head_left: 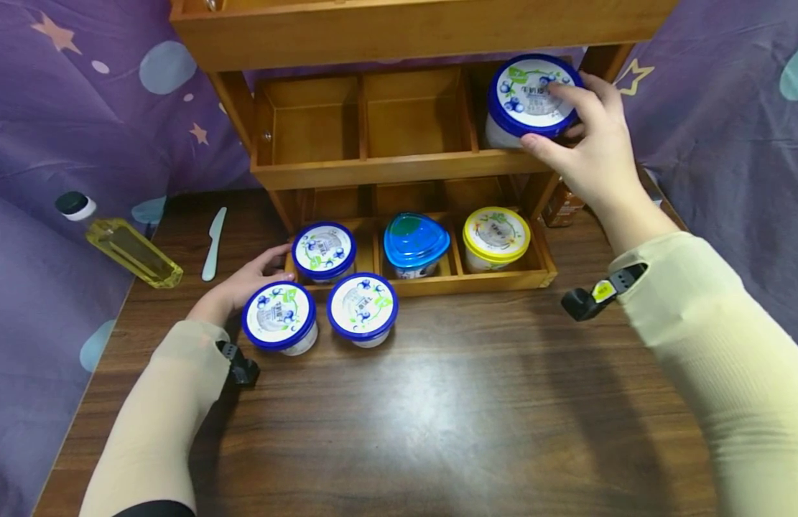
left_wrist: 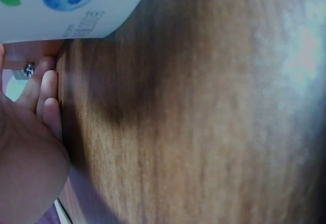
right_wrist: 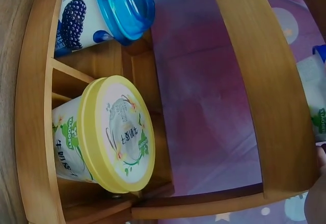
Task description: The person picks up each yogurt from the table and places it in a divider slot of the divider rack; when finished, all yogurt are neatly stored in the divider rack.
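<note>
My right hand (head_left: 602,140) grips a tub with a blue lid (head_left: 534,100), thumb at the near rim and fingers over the far side. That tub is at the right compartment of the middle shelf tier; only its edge shows in the right wrist view. My left hand (head_left: 246,280) touches the left end of the wooden shelf (head_left: 470,286), fingers fairly straight. Close by, a blueberry tub (head_left: 324,250) sits in the lower left compartment. Two more blue-lidded tubs, a left one (head_left: 279,314) and a right one (head_left: 363,305), stand on the table before the shelf.
The lower tier also holds a tub with a bright blue domed lid (head_left: 416,240) and a yellow-lidded tub (head_left: 496,235). An oil bottle (head_left: 133,251) and a pale knife (head_left: 214,244) lie left of the shelf. A brown jar (head_left: 562,205) is behind its right end.
</note>
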Available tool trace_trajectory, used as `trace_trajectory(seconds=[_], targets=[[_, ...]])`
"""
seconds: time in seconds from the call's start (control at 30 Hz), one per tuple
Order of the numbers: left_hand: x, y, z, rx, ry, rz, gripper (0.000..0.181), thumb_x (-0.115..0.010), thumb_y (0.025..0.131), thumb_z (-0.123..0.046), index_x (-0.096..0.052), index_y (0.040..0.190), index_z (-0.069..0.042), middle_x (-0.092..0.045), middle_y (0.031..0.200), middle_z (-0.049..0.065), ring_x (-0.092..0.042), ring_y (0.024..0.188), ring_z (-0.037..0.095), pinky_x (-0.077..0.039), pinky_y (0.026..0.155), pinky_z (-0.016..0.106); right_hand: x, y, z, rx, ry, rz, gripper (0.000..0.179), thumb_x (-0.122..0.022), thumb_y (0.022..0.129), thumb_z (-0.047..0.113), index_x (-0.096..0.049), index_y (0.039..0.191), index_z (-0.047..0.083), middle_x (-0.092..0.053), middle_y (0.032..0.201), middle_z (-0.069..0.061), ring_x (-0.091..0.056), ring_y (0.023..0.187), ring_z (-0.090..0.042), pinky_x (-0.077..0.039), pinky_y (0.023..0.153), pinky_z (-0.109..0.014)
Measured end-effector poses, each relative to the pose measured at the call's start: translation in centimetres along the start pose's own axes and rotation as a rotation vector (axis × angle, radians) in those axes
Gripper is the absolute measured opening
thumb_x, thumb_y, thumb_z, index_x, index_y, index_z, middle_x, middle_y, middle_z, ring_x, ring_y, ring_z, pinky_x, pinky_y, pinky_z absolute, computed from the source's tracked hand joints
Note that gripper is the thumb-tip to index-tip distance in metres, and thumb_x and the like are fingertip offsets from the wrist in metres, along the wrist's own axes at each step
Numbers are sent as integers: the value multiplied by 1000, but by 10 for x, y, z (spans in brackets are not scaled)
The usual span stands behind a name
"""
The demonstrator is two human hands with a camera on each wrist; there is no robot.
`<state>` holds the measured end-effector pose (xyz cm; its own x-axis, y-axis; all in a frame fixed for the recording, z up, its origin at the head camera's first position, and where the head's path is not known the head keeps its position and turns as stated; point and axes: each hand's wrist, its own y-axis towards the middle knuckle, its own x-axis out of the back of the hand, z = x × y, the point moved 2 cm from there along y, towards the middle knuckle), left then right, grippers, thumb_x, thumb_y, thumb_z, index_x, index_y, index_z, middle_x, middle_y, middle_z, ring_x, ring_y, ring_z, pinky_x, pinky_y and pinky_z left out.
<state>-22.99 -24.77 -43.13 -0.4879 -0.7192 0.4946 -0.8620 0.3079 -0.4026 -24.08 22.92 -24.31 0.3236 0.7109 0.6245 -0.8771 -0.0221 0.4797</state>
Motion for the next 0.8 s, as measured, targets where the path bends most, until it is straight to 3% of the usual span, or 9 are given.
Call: trace_trajectory(seconds=[0.23, 0.43, 0.53, 0.6, 0.67, 0.8], targets=[[0, -5, -8, 8, -8, 20, 78, -55, 91, -44, -13, 151, -18, -28, 145, 25, -27, 131, 42, -23, 103, 60, 7, -8, 1, -6, 2, 4, 70, -75, 80, 22, -42, 141, 17, -26, 147, -2, -42, 107, -17, -38, 85, -17], [-1, -22, -33, 11, -12, 27, 73, -54, 94, -35, -14, 150, -12, -27, 145, 27, -26, 131, 43, -22, 104, 59, 15, -18, 12, 123, 77, -116, 72, -78, 74, 9, -44, 137, 9, -34, 140, 1, -40, 109, -8, -35, 80, -17], [-1, -26, -37, 8, -20, 25, 71, -53, 95, -34, -15, 150, -12, -27, 145, 26, -27, 131, 42, -23, 104, 58, 16, -23, 21, 201, 96, -125, 71, -78, 74, 12, -45, 136, 6, -38, 134, 5, -41, 106, -5, -34, 79, -17], [-1, -26, -36, 10, -27, 26, 70, -53, 95, -34, -15, 150, -12, -26, 146, 25, -28, 131, 42, -23, 104, 58, 14, -26, 28, 235, 108, -99, 70, -79, 75, 15, -45, 136, 6, -41, 132, 6, -42, 105, -4, -34, 78, -17], [-1, -19, -26, 5, -22, 21, 73, -54, 94, -38, -14, 151, -15, -25, 147, 23, -29, 130, 41, -23, 104, 58, 10, -30, 35, 264, 134, -61, 70, -79, 75, 12, -46, 136, 5, -44, 131, 3, -44, 103, -4, -35, 78, -18], [-1, -10, -14, 8, -11, 19, 77, -55, 92, -44, -13, 151, -17, -25, 147, 23, -29, 130, 41, -23, 103, 59, -4, -38, 46, 324, 185, 91, 75, -77, 71, -5, -43, 137, 3, -47, 133, -8, -47, 104, -9, -37, 78, -20]])
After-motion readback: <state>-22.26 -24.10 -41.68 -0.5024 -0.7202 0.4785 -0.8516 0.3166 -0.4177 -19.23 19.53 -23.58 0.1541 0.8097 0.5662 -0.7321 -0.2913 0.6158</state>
